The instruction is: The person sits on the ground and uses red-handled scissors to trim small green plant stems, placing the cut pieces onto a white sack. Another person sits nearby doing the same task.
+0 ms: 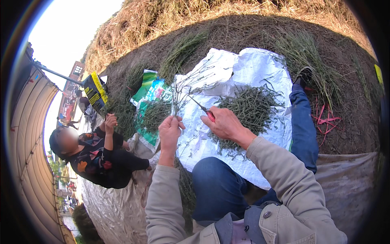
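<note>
My left hand (170, 129) grips the lower ends of a thin bunch of branching plant stems (179, 91), which fan upward and to the right. In my right hand (225, 123) is a pair of red-handled scissors (204, 110). Their dark tips point up and left, close to the stems; whether the blades are parted is too small to tell. Below both hands a white woven plastic sheet (259, 67) covers the ground. On it lies a heap of cut green sprigs (249, 109), just beyond and to the right of my right hand.
At left a seated person (100, 152) holds plant stems over a green printed sack (147, 82) bearing another sprig pile (157, 116). Long uncut stalks (313, 61) lie at upper right, more stalks (182, 52) at top. Pink twine (326, 120) lies beside my leg (304, 128).
</note>
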Demonstrator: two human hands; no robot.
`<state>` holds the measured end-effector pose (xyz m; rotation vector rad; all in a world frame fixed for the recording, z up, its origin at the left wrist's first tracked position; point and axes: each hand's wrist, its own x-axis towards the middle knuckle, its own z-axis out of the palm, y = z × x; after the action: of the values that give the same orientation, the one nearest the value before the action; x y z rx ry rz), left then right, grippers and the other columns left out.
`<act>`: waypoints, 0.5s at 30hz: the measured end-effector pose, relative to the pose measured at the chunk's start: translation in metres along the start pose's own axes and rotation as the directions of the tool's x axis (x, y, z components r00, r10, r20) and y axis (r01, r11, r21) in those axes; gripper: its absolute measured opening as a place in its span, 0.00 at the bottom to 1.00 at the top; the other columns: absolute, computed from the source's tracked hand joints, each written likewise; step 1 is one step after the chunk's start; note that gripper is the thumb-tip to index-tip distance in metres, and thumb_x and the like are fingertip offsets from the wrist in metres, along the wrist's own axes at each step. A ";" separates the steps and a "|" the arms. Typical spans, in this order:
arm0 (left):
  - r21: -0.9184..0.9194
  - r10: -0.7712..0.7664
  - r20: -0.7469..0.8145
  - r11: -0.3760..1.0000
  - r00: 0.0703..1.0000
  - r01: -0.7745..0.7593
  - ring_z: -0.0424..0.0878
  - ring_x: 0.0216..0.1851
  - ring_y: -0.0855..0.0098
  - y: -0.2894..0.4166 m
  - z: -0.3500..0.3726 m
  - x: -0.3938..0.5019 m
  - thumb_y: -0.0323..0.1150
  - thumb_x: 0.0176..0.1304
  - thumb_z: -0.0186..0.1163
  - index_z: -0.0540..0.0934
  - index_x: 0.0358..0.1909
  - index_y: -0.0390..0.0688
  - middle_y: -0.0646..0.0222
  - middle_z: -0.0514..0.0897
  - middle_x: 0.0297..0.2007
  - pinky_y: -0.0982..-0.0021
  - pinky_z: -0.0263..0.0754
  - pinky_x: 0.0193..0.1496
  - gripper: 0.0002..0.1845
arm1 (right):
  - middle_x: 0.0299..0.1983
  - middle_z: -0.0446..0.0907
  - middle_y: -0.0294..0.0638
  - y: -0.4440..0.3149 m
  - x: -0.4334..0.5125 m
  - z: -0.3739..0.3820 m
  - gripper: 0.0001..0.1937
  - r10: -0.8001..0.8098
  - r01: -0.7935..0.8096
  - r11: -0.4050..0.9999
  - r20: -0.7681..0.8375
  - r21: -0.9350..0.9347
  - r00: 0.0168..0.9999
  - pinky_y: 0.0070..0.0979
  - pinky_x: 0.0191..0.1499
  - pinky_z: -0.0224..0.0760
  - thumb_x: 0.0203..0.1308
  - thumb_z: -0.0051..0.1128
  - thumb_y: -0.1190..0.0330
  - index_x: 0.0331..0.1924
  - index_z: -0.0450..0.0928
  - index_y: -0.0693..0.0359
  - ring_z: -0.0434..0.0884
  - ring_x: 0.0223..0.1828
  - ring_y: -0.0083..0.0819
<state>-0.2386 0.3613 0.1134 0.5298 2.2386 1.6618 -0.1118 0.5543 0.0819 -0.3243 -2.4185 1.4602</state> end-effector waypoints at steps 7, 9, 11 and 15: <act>0.008 -0.021 -0.006 1.000 1.000 0.021 0.62 0.16 0.90 0.003 0.003 -0.003 0.30 0.75 0.50 0.80 0.37 0.36 0.71 0.83 0.23 0.84 0.54 0.19 0.11 | 0.26 0.80 0.55 0.011 -0.006 0.002 0.23 -0.015 0.015 1.000 -0.015 -0.005 1.000 0.48 0.37 0.72 0.66 0.54 0.49 0.33 0.75 0.66 0.81 0.33 0.57; 0.015 -0.020 0.000 1.000 1.000 0.020 0.62 0.16 0.90 0.003 0.004 -0.003 0.30 0.75 0.50 0.80 0.37 0.36 0.71 0.83 0.23 0.83 0.54 0.19 0.11 | 0.26 0.81 0.55 0.008 -0.005 0.002 0.23 -0.042 0.043 0.999 -0.038 0.006 0.998 0.48 0.37 0.72 0.66 0.55 0.50 0.33 0.75 0.66 0.81 0.32 0.56; 0.028 -0.019 0.004 0.999 1.000 0.019 0.62 0.16 0.90 0.002 0.004 -0.003 0.29 0.75 0.50 0.80 0.37 0.36 0.71 0.83 0.23 0.83 0.54 0.19 0.11 | 0.26 0.81 0.54 0.005 -0.004 0.001 0.22 -0.044 0.044 0.999 -0.039 0.005 0.998 0.48 0.36 0.72 0.66 0.56 0.50 0.33 0.74 0.65 0.81 0.32 0.56; 0.076 -0.023 -0.010 0.997 1.000 0.024 0.62 0.16 0.90 0.000 0.001 -0.003 0.29 0.75 0.50 0.80 0.37 0.36 0.72 0.83 0.22 0.83 0.54 0.19 0.11 | 0.27 0.81 0.54 0.004 -0.004 0.000 0.22 0.006 -0.006 1.000 0.025 -0.004 1.000 0.48 0.37 0.72 0.66 0.57 0.51 0.32 0.75 0.65 0.81 0.32 0.56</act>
<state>-0.2357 0.3614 0.1133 0.5127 2.3134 1.5765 -0.1081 0.5552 0.0781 -0.3163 -2.4427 1.4710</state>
